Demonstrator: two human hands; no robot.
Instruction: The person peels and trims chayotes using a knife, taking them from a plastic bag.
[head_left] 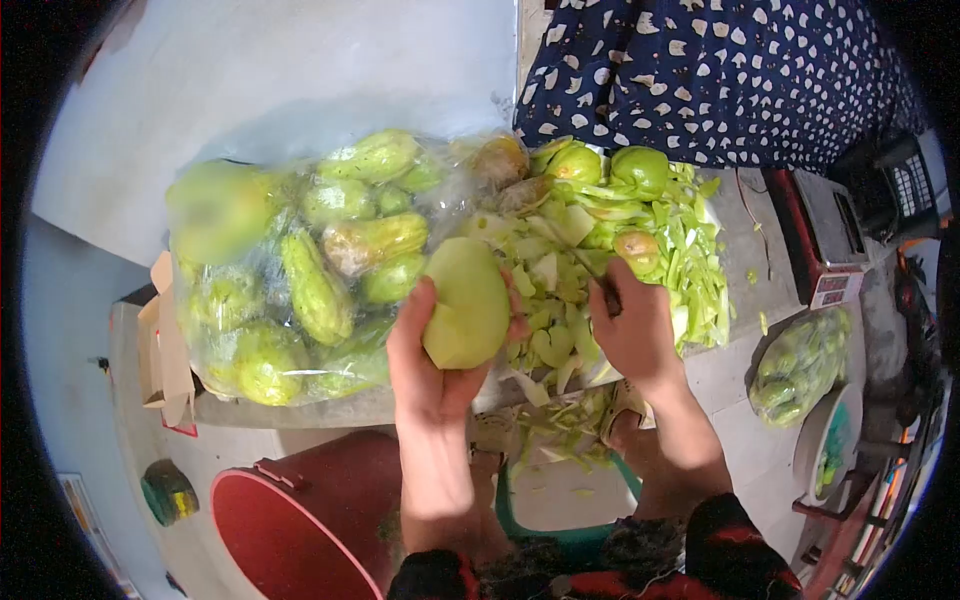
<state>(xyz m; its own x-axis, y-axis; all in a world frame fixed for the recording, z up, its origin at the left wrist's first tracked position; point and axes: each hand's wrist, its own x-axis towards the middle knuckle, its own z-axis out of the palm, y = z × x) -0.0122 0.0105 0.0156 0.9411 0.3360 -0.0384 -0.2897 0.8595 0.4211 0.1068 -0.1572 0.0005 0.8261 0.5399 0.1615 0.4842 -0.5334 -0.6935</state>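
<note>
A pale green, peeled fruit (468, 303) rests in my left hand (437, 365), its fingers and thumb wrapped round the sides. Just to the right, my right hand (636, 322) is closed on a small dark-handled tool (610, 292), whose thin blade points up and left; most of it is hidden by the fingers. Green peelings (555, 335) lie on the table beneath and between the hands. On the left, a large clear plastic bag (270, 300) holds several green, unpeeled fruits.
Whole green fruits (640, 172) sit among peelings at the back, below a dark patterned curtain (700, 85). A red and silver scale (830, 235) stands at the right. Below are a red bucket (310, 510), a filled bag (800, 368), a basin (830, 445) and my feet.
</note>
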